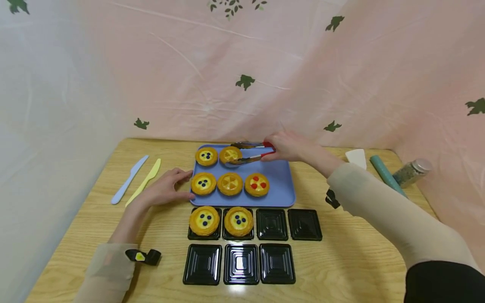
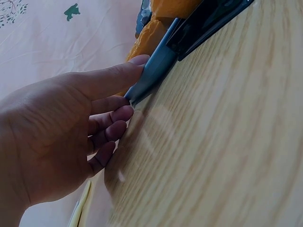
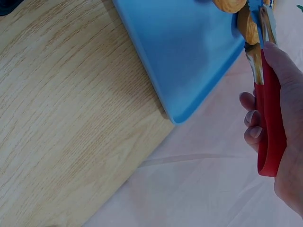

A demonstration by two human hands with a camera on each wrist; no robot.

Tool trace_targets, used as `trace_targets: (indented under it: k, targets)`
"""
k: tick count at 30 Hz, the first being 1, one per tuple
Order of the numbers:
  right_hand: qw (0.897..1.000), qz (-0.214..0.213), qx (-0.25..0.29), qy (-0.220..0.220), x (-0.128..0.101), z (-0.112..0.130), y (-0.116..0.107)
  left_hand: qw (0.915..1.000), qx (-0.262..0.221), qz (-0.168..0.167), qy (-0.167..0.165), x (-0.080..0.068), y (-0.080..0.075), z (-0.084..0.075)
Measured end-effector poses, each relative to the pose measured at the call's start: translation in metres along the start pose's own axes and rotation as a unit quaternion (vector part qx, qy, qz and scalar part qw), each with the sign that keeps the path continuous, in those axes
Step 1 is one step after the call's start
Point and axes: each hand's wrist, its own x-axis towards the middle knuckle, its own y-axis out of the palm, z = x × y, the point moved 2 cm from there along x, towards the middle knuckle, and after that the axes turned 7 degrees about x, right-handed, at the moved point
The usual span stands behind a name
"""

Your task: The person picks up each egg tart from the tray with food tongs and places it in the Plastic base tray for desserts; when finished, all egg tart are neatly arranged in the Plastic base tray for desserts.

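A blue tray point(image 1: 278, 185) holds several fruit tarts. My right hand point(image 1: 286, 146) grips red-handled tongs point(image 1: 253, 152), and their tips close around the back-row orange tart point(image 1: 230, 154). In the right wrist view the red handle of the tongs point(image 3: 270, 123) lies in my hand point(image 3: 289, 156), beside the tray point(image 3: 184, 52). My left hand point(image 1: 163, 189) rests flat on the table, fingertips against the tray's left edge; in the left wrist view its fingers point(image 2: 111, 80) touch the tray rim point(image 2: 154, 71). Two blueberry tarts point(image 1: 204, 220) point(image 1: 238, 221) sit in black square cups.
Several empty black cups point(image 1: 271, 224) stand in two rows at the table's front. A blue plastic knife point(image 1: 129, 179) and a yellow one point(image 1: 145, 181) lie at left. A white scraper point(image 1: 356, 157), a teal roll point(image 1: 385, 173) and a jar point(image 1: 411, 171) sit at right.
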Motion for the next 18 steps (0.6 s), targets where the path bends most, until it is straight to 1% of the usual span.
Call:
trace_targets:
  k: [3,15,18]
  targets:
    - [1.000,0.000,-0.002,0.001,-0.0008,0.0001,-0.0012,1.0000,0.000,0.001,-0.002,-0.0008,0.0005,-0.0003]
    - [1.000,0.004,-0.018,-0.007,0.0061,-0.0075,-0.0054,0.9999,0.005,-0.004,-0.014,0.0041,0.0012,-0.0021]
    - [1.000,0.002,-0.020,-0.008,0.0064,-0.0068,-0.0056,0.9999,0.004,-0.005,-0.013,0.0042,0.0010,-0.0024]
